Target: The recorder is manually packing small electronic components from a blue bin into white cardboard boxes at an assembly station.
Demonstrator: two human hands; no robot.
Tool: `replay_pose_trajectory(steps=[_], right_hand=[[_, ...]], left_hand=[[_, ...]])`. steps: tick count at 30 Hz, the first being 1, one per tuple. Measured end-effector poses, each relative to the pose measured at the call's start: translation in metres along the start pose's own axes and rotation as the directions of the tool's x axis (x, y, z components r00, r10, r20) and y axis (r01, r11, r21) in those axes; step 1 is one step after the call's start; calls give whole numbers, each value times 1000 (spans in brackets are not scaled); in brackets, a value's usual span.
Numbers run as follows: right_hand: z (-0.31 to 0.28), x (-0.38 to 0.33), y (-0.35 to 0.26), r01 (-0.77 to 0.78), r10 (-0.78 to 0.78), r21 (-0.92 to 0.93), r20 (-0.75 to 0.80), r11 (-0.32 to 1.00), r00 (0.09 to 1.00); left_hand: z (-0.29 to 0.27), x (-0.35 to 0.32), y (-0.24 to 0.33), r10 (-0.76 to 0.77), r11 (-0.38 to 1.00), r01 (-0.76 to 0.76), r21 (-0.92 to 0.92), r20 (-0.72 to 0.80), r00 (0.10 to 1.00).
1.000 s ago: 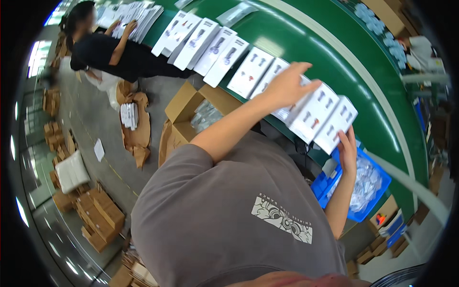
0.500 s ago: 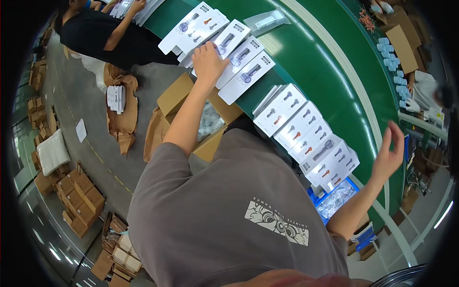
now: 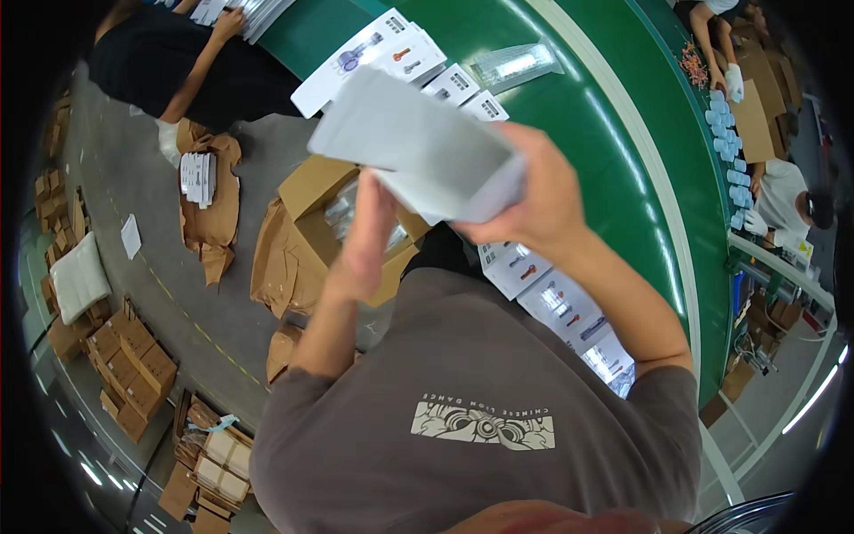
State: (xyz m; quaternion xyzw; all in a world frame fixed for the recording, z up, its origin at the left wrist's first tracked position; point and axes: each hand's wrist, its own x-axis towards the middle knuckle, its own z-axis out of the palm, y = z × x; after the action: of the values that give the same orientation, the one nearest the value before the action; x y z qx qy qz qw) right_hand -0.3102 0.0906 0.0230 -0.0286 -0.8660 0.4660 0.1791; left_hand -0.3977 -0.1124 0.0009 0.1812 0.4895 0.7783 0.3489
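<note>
Head view, looking down over own chest and both raised forearms.

Right hand [image 3: 543,200]: fingers clenched around one end of a flat white carton [image 3: 418,147], thumb side on top. Carton is held up in the air in front of the chest, well above the green conveyor belt [image 3: 614,151], tilted, plain pale face toward the camera.

Left hand [image 3: 369,236]: fingers loosely extended, not clenched; palm edge just under the carton's lower side. Cannot tell whether it actually touches the carton or only sits beside it.

On the belt: a row of printed white boxes [image 3: 556,298] lies along the near edge, running past the right elbow. More of the same boxes [image 3: 391,53] lie further up the belt, partly behind the held carton. A clear plastic bag [image 3: 516,64] lies alone near the belt's middle.

On the floor left of the belt: an open brown cardboard box [image 3: 329,209] with clear-wrapped contents, flattened brown cardboard [image 3: 209,209] carrying a small white stack, further cartons stacked at lower left.

Another person in a dark top [image 3: 178,62] works at the belt at upper left, hands on white boxes
</note>
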Motion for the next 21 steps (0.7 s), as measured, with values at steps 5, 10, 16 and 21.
replay_pose_trajectory(steps=[5, 10, 16, 21], right_hand=[[35, 33, 26, 59, -62, 21, 281, 998, 958], [8, 118, 270, -45, 268, -664, 237, 746, 934], [27, 71, 396, 201, 453, -853, 439, 482, 776], [-37, 61, 354, -29, 327, -736, 265, 676, 907]], left_hand=[[-7, -42, -33, -41, 999, 26, -33, -644, 764], [-69, -75, -31, -14, 999, -14, -47, -556, 831], [-62, -78, -28, -173, 978, 208, -5, -574, 801], [-38, -36, -5, -218, 963, 248, 105, -237, 947]])
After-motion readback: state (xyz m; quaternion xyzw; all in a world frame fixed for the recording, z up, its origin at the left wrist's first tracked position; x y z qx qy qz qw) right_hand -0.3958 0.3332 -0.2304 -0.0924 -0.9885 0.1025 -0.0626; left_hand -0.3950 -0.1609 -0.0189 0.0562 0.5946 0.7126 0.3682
